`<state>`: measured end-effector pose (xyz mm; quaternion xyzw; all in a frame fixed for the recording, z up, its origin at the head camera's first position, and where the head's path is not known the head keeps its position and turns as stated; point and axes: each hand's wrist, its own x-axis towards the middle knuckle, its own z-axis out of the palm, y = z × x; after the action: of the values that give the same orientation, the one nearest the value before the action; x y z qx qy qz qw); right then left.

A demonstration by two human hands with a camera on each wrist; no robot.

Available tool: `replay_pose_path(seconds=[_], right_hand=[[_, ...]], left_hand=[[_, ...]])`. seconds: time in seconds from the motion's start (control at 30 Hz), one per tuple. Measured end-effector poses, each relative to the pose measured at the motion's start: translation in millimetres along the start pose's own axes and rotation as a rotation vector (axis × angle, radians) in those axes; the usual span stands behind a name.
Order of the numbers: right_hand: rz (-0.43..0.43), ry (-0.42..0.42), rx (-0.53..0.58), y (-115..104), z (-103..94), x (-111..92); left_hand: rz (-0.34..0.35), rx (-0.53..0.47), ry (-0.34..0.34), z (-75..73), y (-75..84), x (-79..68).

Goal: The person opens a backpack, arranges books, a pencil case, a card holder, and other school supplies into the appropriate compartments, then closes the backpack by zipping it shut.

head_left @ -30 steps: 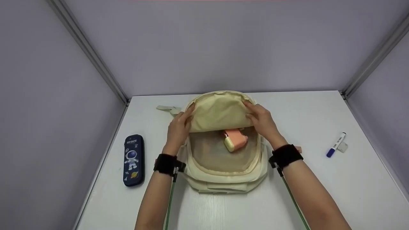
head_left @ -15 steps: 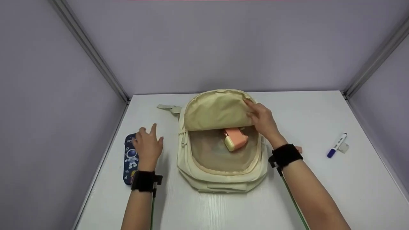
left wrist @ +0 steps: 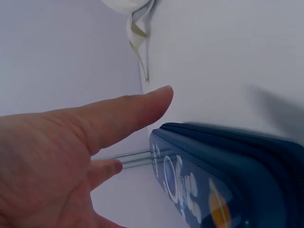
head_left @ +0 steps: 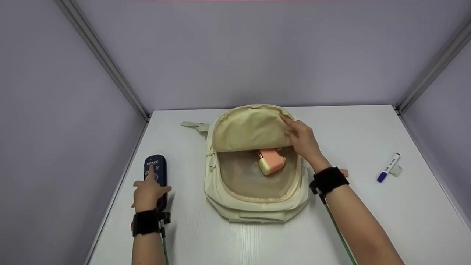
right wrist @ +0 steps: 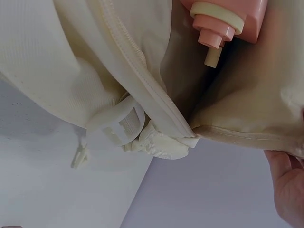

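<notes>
My left hand [head_left: 147, 193] hovers, fingers spread, over a navy pencil case [head_left: 162, 171] with a space print. In the left wrist view the thumb and fingers [left wrist: 114, 116] stand apart from the case [left wrist: 204, 175], on either side of its near end. A cream backpack [head_left: 254, 213] lies unzipped at mid-table. My right hand [head_left: 303, 141] pinches the right edge of its raised flap [head_left: 250, 129]; in the right wrist view the fingers [right wrist: 289, 190] are partly hidden behind the flap's edge. Inside the backpack sits a peach-and-yellow object [head_left: 273, 162] with a stepped knob.
A white marker with a blue cap [head_left: 388, 167] lies against a small pale block [head_left: 396, 170] at the right. A small pinkish piece [head_left: 344, 172] shows beside the right wrist. Panel walls [head_left: 235, 55] enclose the table's back and sides.
My left hand has let go of the flap and moved left and down to above the pencil case. The right hand keeps its place on the flap.
</notes>
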<state>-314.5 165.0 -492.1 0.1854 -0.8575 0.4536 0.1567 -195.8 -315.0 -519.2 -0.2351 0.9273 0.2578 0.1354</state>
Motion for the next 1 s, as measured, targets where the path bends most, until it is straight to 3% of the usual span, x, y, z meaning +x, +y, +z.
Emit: replay_pose_path(seconds=[0.17, 0.37, 0.63, 0.77, 1.0], right_hand=[[-0.012, 0.004, 0.009, 0.1, -1.7, -1.0], [-0.019, -0.002, 0.003, 0.6, -2.5, -2.7], [-0.027, 0.017, 0.002, 2.6, -3.6, -4.4], [-0.041, 0.022, 0.009, 2.8, -2.7, -4.4], [-0.037, 0.013, 0.002, 1.6, -2.9, -3.7]], left_hand=[[0.064, 0.018, 0.037, 10.2, -4.7, 1.6], [0.069, 0.038, 0.101, 25.0, 3.0, 8.1], [0.218, -0.054, 0.269, 48.7, 15.1, 18.7], [0.216, -0.002, 0.255, 51.1, 18.9, 17.4], [0.148, 0.036, 0.203, 53.6, 20.4, 16.9]])
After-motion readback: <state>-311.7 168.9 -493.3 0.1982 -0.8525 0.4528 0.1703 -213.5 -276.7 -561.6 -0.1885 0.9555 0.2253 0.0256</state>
